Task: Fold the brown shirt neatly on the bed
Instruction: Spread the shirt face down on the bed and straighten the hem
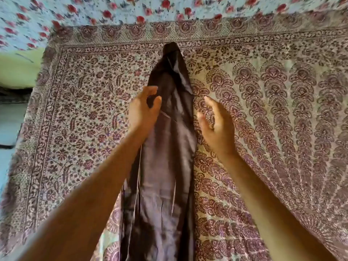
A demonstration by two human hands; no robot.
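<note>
Here is the brown shirt [165, 166], laid out as one long, narrow strip down the middle of the bed [84, 129], running from the near edge of the view up to a tapered, darker tip at the far end. It lies flat on the printed cover [282, 129], a maroon-and-cream pattern with a leafy border on the left and rows of fan shapes on the right. A few pale seam lines and soft creases show along the cloth. Both bare arms reach in from below. The left hand [143, 110] sits over the shirt's left edge, about halfway up the strip, with its fingers [150, 89] loosely curved and the thumb spread apart from them, with no cloth pinched between; whether the palm touches the fabric I cannot tell. The right hand [218, 127] is over the cover, just beside the shirt's right edge, with its fingers [209, 100] relaxed and gently bent, holding nothing. Beyond the cover, at the top, a pale blue sheet with red roses [113, 8] spreads across, and a green surface [18, 66] shows at the far left.
</note>
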